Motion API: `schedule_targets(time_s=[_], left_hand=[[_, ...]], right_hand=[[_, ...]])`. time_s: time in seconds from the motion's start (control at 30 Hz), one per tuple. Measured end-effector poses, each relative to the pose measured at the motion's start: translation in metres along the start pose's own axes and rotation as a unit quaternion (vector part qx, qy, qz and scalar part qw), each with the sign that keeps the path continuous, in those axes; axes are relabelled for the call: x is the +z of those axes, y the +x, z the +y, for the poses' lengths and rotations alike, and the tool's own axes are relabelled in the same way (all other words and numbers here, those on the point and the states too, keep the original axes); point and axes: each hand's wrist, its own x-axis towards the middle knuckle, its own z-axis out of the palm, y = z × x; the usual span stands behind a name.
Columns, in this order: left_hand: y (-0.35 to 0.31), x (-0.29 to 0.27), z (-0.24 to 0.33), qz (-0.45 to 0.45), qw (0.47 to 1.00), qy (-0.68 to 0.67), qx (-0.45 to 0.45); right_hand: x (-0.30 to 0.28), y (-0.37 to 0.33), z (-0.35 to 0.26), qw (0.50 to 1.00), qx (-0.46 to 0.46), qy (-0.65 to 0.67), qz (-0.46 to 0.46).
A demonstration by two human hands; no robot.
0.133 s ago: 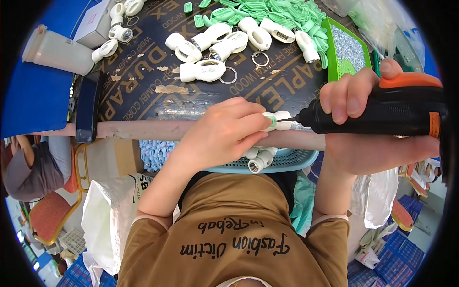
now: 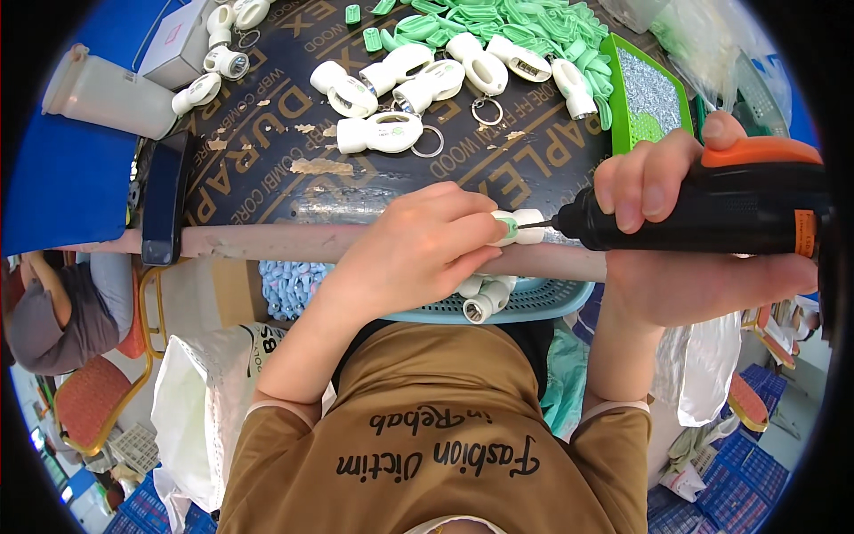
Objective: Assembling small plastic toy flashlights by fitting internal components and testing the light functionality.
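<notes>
At the table's front edge, my left hand [image 2: 418, 238] pinches a small white keychain flashlight [image 2: 532, 233], its fingers covering one end. A pale green piece [image 2: 510, 227] shows on the flashlight beside my fingertips. My right hand [image 2: 680, 278] is wrapped round a black and orange electric screwdriver [image 2: 712, 212], held level. The screwdriver's thin bit [image 2: 538, 224] points left and reaches the green piece; whether it sits in a screw is too small to tell. Beyond my hands lie several white keychain flashlights [image 2: 381, 133] with metal rings.
Green plastic parts [image 2: 498, 22] are heaped at the back. A bright green tray [image 2: 620, 125] of small silvery screws stands right. At left are a phone [image 2: 165, 200], a translucent container [image 2: 111, 93] and a white box [image 2: 178, 44]. A blue basket [image 2: 551, 303] sits below the edge.
</notes>
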Motion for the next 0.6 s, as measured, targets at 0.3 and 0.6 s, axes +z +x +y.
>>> schedule_targets(time_s=[0.3,0.6], left_hand=[[-0.0001,0.0000,-0.0002,0.001,1.000,-0.001,-0.002],[-0.0007,0.0003,-0.0002,0.000,1.000,0.007,-0.002]], right_hand=[[-0.0013,-0.0008,-0.0006,1.000,-0.003,-0.011,-0.016],[0.0020,0.0011,-0.0009,0.999,0.014,0.005,-0.035]])
